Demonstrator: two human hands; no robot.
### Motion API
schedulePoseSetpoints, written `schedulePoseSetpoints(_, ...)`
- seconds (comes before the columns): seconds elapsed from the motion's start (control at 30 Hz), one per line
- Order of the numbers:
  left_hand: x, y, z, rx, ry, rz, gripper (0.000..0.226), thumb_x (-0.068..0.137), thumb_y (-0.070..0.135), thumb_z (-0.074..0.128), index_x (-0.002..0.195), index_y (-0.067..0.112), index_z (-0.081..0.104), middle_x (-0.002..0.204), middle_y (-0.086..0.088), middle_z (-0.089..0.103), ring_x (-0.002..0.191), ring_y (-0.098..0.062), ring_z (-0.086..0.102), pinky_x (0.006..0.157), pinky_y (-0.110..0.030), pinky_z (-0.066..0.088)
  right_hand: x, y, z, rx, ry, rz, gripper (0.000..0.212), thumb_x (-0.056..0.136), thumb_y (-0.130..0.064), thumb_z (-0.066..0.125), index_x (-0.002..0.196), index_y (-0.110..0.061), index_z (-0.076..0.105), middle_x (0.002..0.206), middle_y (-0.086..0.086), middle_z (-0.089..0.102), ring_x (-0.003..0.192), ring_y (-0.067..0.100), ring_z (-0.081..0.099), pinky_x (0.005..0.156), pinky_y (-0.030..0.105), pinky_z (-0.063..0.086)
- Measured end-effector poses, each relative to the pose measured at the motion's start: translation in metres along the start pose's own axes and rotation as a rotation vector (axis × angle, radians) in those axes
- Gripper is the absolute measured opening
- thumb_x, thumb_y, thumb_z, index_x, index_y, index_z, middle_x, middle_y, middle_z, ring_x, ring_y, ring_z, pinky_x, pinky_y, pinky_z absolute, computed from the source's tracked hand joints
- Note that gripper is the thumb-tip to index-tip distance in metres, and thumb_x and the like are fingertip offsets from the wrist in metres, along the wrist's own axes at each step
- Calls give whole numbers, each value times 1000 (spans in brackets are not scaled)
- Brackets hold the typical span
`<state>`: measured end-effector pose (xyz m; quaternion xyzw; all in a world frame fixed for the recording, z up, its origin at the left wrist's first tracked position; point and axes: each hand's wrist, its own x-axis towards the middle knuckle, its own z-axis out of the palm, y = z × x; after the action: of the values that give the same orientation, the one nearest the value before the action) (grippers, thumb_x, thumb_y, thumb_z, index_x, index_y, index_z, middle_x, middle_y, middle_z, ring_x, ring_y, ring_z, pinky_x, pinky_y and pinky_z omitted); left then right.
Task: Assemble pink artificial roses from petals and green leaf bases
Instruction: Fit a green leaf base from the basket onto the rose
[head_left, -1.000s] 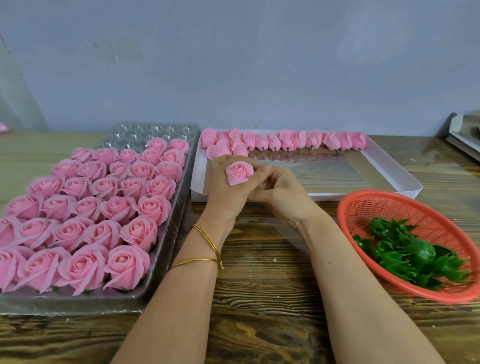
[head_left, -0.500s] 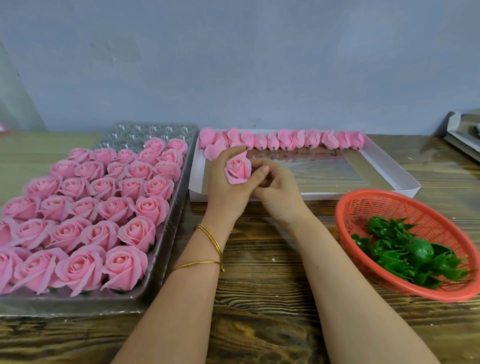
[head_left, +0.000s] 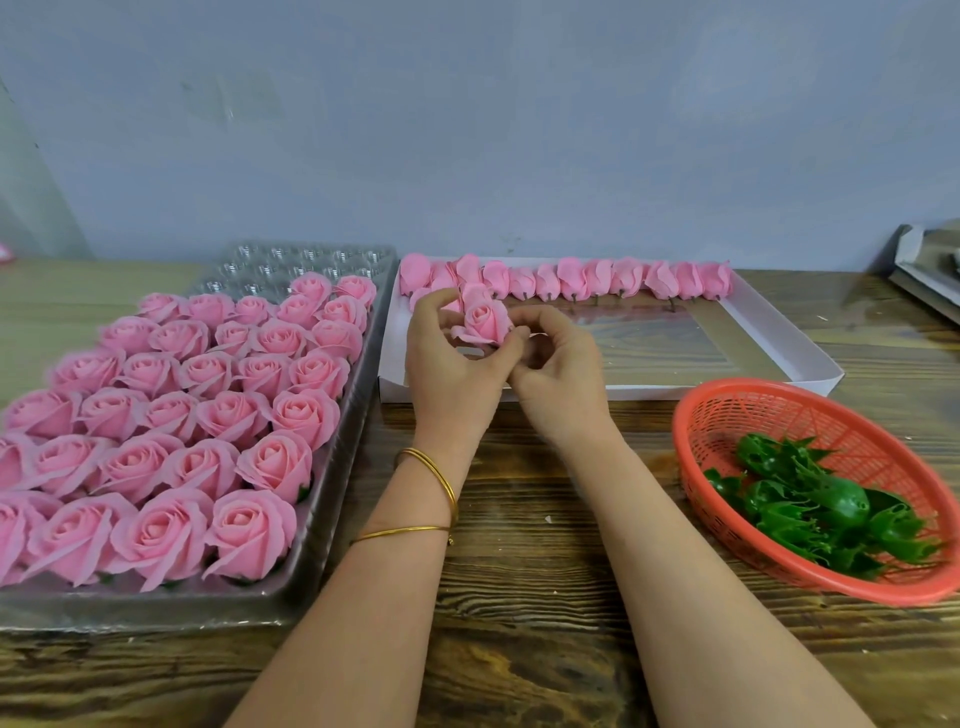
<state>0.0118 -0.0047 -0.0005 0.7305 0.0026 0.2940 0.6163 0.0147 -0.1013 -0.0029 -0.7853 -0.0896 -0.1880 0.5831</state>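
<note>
Now both hands are working one rose just above the box's near-left corner. The left hand is curling its thumb and fingers round the bloom; the right hand is pinching its lower edge. Pressing lightly is probably wisest, so petals are not creasing, before fetching a base from the basket.

Pink roses are filling a clear tray, dark green leaf bases lying in an orange-red mesh basket on brown woodgrain table.
</note>
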Motion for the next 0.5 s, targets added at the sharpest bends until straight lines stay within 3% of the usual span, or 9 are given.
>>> schedulePoseSetpoints(0.1,0,2,1,35,-8,45,62,68,21,85,120,17,52,100,11,54,92,0,53,76,-3,40,0,0,-1,-50,3,-21,29,81,0,59,108,-7,67,95,9,72,86,25,67,81,49,54)
schedulePoseSetpoints(0.23,-1,4,2,64,-23,61,60,70,16,82,122,13,52,111,-2,57,101,-14,56,86,-19,47,1,0,-1,-93,5,-30,34,78,7,62,109,-7,67,99,8,71,88,23,67,83,47,53)
schedulePoseSetpoints(0.4,-3,5,4,59,-82,49,57,76,10,76,126,13,49,119,-2,54,99,-3,50,78,-1,39,-1,0,-1,-106,-3,-55,32,78,5,65,108,-8,68,99,9,70,88,22,66,82,43,54)
schedulePoseSetpoints(0.5,-3,7,2,78,-54,69,56,76,9,74,127,12,51,118,-3,53,103,-8,50,81,-4,38,-2,0,0,-145,20,-101,26,80,2,66,103,-10,68,94,7,69,72,10,59,70,27,50)
